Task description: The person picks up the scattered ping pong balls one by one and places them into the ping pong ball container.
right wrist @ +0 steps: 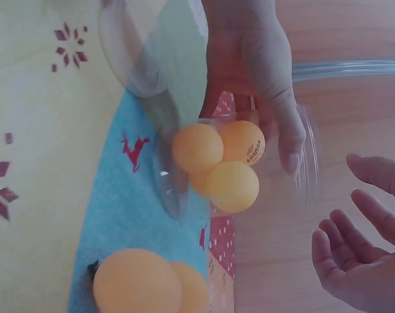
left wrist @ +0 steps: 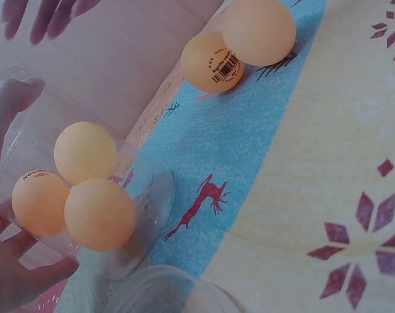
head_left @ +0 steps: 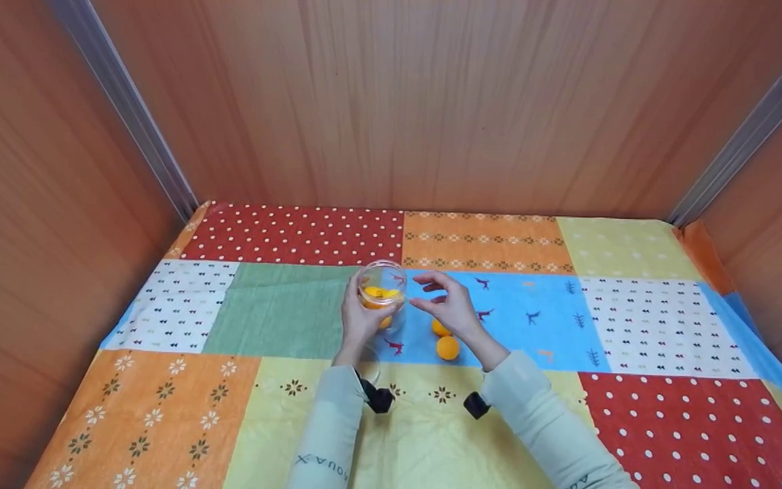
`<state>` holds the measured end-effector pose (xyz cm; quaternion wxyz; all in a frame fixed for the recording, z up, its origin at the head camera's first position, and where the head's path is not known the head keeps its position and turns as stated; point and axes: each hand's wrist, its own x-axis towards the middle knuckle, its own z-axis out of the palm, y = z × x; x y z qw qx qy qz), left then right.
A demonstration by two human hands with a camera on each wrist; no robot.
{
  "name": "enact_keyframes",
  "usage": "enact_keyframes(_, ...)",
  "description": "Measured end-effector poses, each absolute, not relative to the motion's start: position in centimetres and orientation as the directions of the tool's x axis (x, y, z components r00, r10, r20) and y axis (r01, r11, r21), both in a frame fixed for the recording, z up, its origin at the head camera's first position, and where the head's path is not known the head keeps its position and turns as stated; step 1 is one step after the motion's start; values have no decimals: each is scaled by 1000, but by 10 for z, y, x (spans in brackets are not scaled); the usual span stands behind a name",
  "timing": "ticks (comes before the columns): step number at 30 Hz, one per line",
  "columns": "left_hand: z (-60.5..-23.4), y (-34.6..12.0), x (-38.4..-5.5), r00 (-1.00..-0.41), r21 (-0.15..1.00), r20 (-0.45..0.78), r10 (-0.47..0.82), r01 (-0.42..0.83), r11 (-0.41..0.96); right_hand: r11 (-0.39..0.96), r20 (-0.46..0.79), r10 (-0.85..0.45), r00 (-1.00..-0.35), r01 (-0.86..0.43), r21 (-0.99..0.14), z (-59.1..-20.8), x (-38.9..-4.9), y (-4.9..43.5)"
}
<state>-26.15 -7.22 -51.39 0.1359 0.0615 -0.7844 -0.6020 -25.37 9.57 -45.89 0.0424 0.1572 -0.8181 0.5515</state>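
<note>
Wood-grain panels [head_left: 391, 102] fill the top of the head view, metal posts [head_left: 126, 102] run down its left and right corners, and below them a bright patchwork cloth [head_left: 303, 299] covers the worktop. Right in the centre of the frame, here's the clear jar [head_left: 382, 262], its mouth facing up, and my left hand [head_left: 362, 319] has it, thumb on one side and fingers curled round the other: a firm grip on the wall just under the rim. Inside, orange balls [head_left: 379, 292] sit bunched low; I count at least four from the right wrist view, one of them showing dark print. The jar's base is right down by the cloth, though whether it touches I can't tell.

Over to my right hand [head_left: 451, 304], just right of the jar's mouth: this grip is loose, thumb and fingers parted and lightly bent, clear of the rim. Beneath it, right of centre, two loose balls [head_left: 448, 348] lie on the blue patch, one just beside the other, and the left wrist view catches a barcode on one. A clear round piece [left wrist: 165, 293] pokes in at the bottom of that same view, near the jar. Pale sleeves [head_left: 326, 435] run out through the bottom of the head view, a black block [head_left: 380, 401] by each cuff.
</note>
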Motion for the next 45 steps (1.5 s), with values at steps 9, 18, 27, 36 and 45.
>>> enact_keyframes(9,-512,-73,-262,-959,968,109,-260,43,247,377,199,-160,-967,-247,-893,-471,-243,114)
enact_keyframes(18,-513,-73,-263,-959,969,92,-267,25,245,373,180,-109,-977,-209,-904,-485,-232,127)
enact_keyframes(27,-512,-74,-262,-961,967,93,-260,25,254,410,123,-62,-990,-138,-901,-499,-222,132)
enact_keyframes(36,-514,-73,-261,-957,969,136,-255,74,238,468,5,10,-1000,0,-884,-508,-216,134)
enact_keyframes(45,-514,-72,-262,-961,973,100,-260,39,227,461,-105,-3,-994,92,-883,-519,-216,135)
